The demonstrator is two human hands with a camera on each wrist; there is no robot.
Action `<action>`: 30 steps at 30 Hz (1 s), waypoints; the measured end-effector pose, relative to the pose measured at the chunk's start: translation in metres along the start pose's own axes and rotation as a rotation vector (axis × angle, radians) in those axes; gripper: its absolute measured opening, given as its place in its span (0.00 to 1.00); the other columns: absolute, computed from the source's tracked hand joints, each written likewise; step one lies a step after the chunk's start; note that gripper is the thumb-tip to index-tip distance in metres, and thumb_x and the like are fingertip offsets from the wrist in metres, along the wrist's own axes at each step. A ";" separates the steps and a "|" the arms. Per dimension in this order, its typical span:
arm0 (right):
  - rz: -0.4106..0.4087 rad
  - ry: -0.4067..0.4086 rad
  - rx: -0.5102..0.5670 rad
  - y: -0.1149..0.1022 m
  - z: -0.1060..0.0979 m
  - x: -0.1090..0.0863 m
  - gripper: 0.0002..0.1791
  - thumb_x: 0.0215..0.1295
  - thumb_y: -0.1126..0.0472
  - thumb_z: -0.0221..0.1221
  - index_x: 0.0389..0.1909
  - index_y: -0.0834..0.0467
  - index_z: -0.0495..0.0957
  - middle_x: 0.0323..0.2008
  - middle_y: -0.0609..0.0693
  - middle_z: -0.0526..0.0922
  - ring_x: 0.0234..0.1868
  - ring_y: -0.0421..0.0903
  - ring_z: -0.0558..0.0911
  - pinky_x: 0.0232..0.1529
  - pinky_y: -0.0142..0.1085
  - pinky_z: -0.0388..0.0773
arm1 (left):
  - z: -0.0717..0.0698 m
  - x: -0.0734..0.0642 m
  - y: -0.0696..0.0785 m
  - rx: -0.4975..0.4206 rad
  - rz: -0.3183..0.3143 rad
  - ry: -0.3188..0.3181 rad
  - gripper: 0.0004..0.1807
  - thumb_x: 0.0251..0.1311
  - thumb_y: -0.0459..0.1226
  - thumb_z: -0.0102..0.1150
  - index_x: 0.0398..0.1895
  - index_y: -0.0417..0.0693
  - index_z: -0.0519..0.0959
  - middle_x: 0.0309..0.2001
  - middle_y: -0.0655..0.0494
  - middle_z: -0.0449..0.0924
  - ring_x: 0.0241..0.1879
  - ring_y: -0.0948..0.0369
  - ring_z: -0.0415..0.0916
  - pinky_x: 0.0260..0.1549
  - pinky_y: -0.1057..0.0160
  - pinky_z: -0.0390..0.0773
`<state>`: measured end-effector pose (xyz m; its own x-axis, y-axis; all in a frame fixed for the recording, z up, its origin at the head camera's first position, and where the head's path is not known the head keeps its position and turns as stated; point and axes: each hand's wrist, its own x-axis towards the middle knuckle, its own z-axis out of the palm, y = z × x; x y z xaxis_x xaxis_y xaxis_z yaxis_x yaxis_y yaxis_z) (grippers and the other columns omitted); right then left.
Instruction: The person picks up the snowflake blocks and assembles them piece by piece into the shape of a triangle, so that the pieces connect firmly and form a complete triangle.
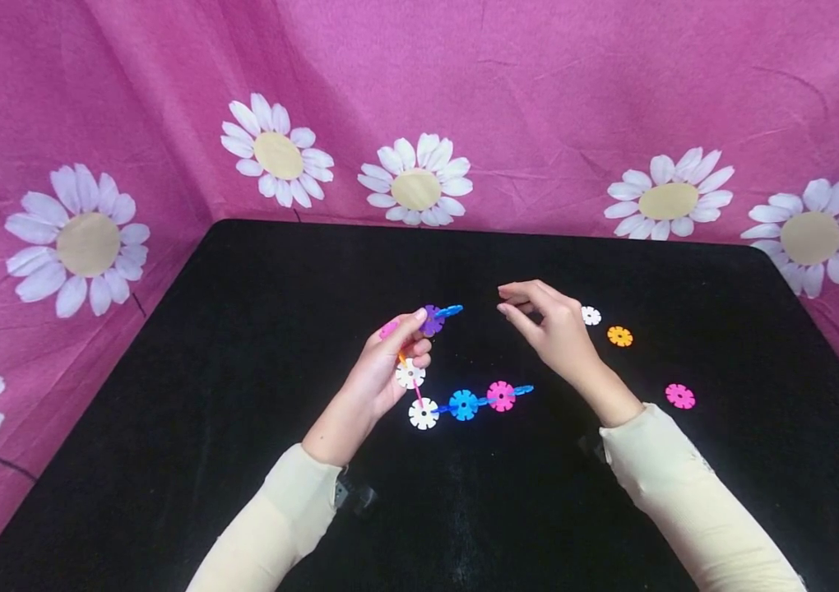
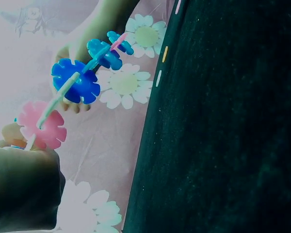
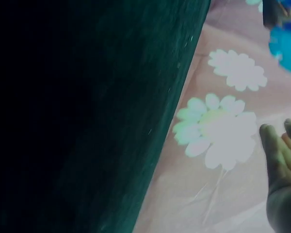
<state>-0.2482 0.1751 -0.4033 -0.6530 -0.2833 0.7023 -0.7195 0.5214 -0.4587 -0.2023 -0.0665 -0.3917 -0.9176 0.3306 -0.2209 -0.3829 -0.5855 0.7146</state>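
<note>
My left hand (image 1: 378, 370) pinches a chain of notched plastic discs between thumb and fingers, lifted above the table. At the grip a purple disc (image 1: 432, 321) shows, with an edge-on blue disc (image 1: 451, 311) pointing right from it. Below hang white discs (image 1: 423, 413), then a blue disc (image 1: 464, 404), a pink disc (image 1: 501, 396) and another blue disc at the free end. Part of the chain is hidden behind the left fingers. To the right, my right hand (image 1: 556, 329) is raised with nothing in it, fingers loosely bent, thumb and forefinger apart.
On the black table (image 1: 168, 395), right of the right hand, lie a loose white disc (image 1: 591, 316), an orange disc (image 1: 620, 336) and a pink disc (image 1: 680, 396). A pink cloth (image 1: 538, 99) with printed daisies stands behind the table and along its left side.
</note>
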 end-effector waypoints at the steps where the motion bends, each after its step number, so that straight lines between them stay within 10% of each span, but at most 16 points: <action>1: 0.017 -0.006 -0.027 0.004 -0.003 -0.001 0.15 0.52 0.70 0.70 0.43 0.67 0.82 0.39 0.60 0.87 0.37 0.53 0.87 0.48 0.10 0.70 | 0.000 0.000 0.000 -0.003 0.000 -0.004 0.13 0.72 0.41 0.50 0.29 0.54 0.81 0.25 0.63 0.78 0.20 0.71 0.71 0.24 0.79 0.72; 5: 0.095 -0.033 -0.143 0.022 -0.016 -0.003 0.14 0.54 0.70 0.69 0.42 0.67 0.82 0.37 0.60 0.87 0.36 0.53 0.87 0.45 0.15 0.75 | -0.001 -0.001 0.000 -0.012 0.003 -0.026 0.14 0.73 0.40 0.48 0.29 0.54 0.81 0.25 0.63 0.79 0.20 0.71 0.70 0.24 0.79 0.71; 12: 0.216 -0.116 -0.276 0.052 -0.042 -0.010 0.10 0.57 0.72 0.65 0.40 0.69 0.81 0.36 0.65 0.86 0.34 0.59 0.85 0.40 0.53 0.84 | -0.003 -0.001 -0.002 -0.020 0.006 -0.035 0.15 0.73 0.40 0.47 0.29 0.55 0.81 0.26 0.63 0.79 0.20 0.71 0.71 0.24 0.79 0.72; 25: 0.504 -0.373 -0.407 0.083 -0.072 -0.019 0.17 0.62 0.65 0.63 0.45 0.76 0.79 0.34 0.72 0.83 0.20 0.52 0.81 0.25 0.38 0.79 | -0.003 -0.001 -0.004 -0.024 0.002 -0.046 0.14 0.73 0.41 0.48 0.30 0.55 0.81 0.26 0.63 0.79 0.21 0.71 0.71 0.25 0.79 0.73; 30: 0.484 -0.470 -0.474 0.086 -0.072 -0.019 0.16 0.63 0.64 0.62 0.43 0.76 0.79 0.39 0.74 0.83 0.33 0.62 0.83 0.39 0.53 0.83 | -0.003 -0.001 -0.004 -0.030 0.000 -0.083 0.15 0.74 0.39 0.46 0.30 0.54 0.81 0.27 0.63 0.81 0.23 0.71 0.75 0.28 0.78 0.76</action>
<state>-0.2802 0.2827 -0.4173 -0.9717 -0.1925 0.1371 -0.2260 0.9269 -0.2995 -0.2000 -0.0668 -0.3965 -0.9062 0.3897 -0.1640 -0.3868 -0.6074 0.6939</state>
